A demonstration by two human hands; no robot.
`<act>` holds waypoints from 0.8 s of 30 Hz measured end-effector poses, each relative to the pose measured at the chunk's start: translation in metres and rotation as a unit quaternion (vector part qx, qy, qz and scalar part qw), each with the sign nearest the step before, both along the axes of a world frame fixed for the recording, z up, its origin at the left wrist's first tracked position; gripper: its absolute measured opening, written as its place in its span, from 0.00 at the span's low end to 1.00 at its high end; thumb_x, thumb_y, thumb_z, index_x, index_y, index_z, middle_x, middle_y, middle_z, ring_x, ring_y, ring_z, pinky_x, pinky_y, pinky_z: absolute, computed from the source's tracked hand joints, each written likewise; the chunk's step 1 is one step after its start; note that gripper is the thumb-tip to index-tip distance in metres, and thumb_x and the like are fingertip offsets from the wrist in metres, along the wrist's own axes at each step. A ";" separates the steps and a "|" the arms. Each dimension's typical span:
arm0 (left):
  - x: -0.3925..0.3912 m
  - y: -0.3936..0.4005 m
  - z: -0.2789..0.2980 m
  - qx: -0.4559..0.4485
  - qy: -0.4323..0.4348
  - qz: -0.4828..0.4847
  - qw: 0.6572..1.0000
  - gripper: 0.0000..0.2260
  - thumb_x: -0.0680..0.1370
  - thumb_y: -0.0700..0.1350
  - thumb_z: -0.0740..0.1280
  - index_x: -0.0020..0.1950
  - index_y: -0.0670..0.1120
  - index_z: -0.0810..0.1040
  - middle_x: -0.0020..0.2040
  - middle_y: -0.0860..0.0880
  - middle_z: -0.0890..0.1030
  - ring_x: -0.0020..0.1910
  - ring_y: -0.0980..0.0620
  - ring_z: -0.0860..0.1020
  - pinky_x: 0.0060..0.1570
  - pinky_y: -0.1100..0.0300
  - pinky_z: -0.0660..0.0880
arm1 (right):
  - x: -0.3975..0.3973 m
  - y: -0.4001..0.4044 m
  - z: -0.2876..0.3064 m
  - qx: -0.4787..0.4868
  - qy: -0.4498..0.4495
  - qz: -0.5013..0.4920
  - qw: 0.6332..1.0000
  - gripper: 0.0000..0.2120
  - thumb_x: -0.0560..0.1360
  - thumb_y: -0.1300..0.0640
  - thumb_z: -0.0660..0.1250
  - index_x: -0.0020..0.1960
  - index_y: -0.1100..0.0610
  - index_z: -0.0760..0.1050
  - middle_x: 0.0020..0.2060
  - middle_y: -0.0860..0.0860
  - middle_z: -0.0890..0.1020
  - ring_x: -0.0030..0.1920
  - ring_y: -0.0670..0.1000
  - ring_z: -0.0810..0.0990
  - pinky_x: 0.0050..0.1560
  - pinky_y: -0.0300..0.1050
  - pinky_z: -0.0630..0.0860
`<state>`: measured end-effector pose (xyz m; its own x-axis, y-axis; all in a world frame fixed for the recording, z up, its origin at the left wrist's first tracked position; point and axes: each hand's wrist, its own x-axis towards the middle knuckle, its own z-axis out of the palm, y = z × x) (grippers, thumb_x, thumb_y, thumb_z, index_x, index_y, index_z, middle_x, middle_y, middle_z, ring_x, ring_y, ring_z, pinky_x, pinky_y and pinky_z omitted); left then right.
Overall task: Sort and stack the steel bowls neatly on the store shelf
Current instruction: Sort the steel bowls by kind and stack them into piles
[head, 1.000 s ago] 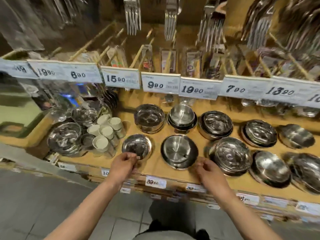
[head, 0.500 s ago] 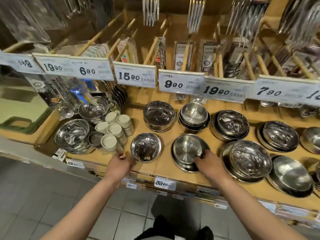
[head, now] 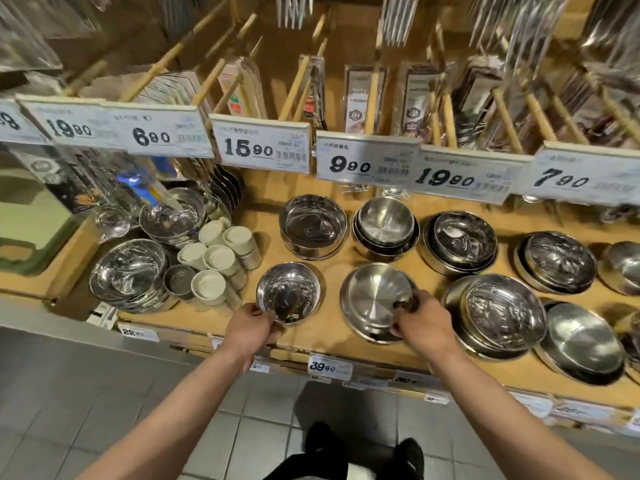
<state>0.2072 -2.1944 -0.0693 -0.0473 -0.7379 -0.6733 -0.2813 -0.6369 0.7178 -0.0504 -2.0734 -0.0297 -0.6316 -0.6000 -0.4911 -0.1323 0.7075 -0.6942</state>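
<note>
— Where does the head view sit?

— Above and in front of the wooden shelf (head: 325, 336), worn on the person's head, tilted forward and down over its front edge.

— How near?

— Near: both forearms reach from the bottom of the frame to the shelf. The wide lens bends the price tags (head: 261, 148) above the shelf into an arc.

— Anything below the shelf?

— Grey floor tiles (head: 242, 431). There is only this one view, so nothing is shared.

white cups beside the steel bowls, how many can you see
5, clustered left of the small front bowl: two at the back, two in the middle, one in front. More may hide behind.
</note>
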 end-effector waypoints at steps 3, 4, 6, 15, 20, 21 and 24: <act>-0.006 -0.002 0.006 0.028 0.020 0.012 0.999 0.04 0.82 0.36 0.64 0.56 0.38 0.74 0.47 0.38 0.83 0.36 0.48 0.85 0.33 0.62 0.83 | -0.002 0.017 0.004 -0.063 -0.070 -0.091 0.991 0.12 0.78 0.64 0.67 0.60 0.55 0.77 0.41 0.51 0.87 0.35 0.51 0.88 0.38 0.45 0.84; -0.007 -0.003 0.007 0.037 0.022 0.010 0.999 0.05 0.82 0.35 0.64 0.57 0.37 0.73 0.48 0.36 0.83 0.35 0.48 0.85 0.31 0.62 0.82 | -0.003 0.023 0.003 -0.076 -0.086 -0.111 0.987 0.11 0.78 0.64 0.67 0.59 0.55 0.78 0.43 0.52 0.87 0.35 0.51 0.88 0.34 0.41 0.82; -0.010 -0.005 0.011 0.049 0.025 0.002 0.998 0.06 0.82 0.34 0.64 0.58 0.36 0.73 0.49 0.35 0.83 0.34 0.48 0.86 0.29 0.61 0.82 | -0.005 0.036 -0.001 -0.095 -0.111 -0.135 0.980 0.09 0.79 0.64 0.67 0.57 0.55 0.78 0.48 0.53 0.86 0.36 0.49 0.88 0.32 0.37 0.81; -0.007 0.002 0.042 0.032 0.093 0.020 0.995 0.05 0.82 0.34 0.63 0.52 0.44 0.73 0.49 0.37 0.83 0.40 0.45 0.88 0.32 0.62 0.83 | -0.012 0.067 -0.009 -0.123 -0.191 -0.131 0.965 0.10 0.80 0.66 0.64 0.59 0.57 0.77 0.55 0.53 0.84 0.45 0.48 0.88 0.46 0.42 0.85; -0.005 0.005 0.076 0.055 0.152 0.016 0.987 0.05 0.82 0.34 0.63 0.56 0.41 0.73 0.43 0.38 0.87 0.41 0.44 0.87 0.32 0.61 0.83 | -0.014 0.066 -0.012 -0.126 -0.219 -0.137 0.958 0.10 0.79 0.67 0.65 0.58 0.56 0.76 0.55 0.56 0.83 0.49 0.52 0.87 0.44 0.42 0.85; -0.005 0.005 0.082 0.062 0.161 0.006 0.985 0.06 0.82 0.33 0.63 0.58 0.40 0.73 0.42 0.38 0.87 0.41 0.45 0.87 0.32 0.61 0.83 | -0.015 0.064 -0.012 -0.124 -0.222 -0.134 0.958 0.11 0.79 0.66 0.65 0.58 0.56 0.76 0.55 0.56 0.83 0.50 0.53 0.87 0.44 0.41 0.84; -0.003 0.005 0.096 0.074 0.164 -0.007 0.984 0.09 0.83 0.34 0.62 0.62 0.36 0.73 0.47 0.36 0.86 0.41 0.46 0.87 0.31 0.61 0.83 | -0.017 0.054 -0.012 -0.111 -0.226 -0.119 0.961 0.12 0.79 0.65 0.66 0.62 0.58 0.75 0.54 0.57 0.83 0.49 0.52 0.87 0.41 0.39 0.84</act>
<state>0.2044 -2.1898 0.0264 -0.2902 -0.6299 -0.7204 -0.0595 -0.7395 0.6706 -0.0671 -2.0194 -0.0417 -0.5160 -0.5868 -0.6240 0.3642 0.5090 -0.7799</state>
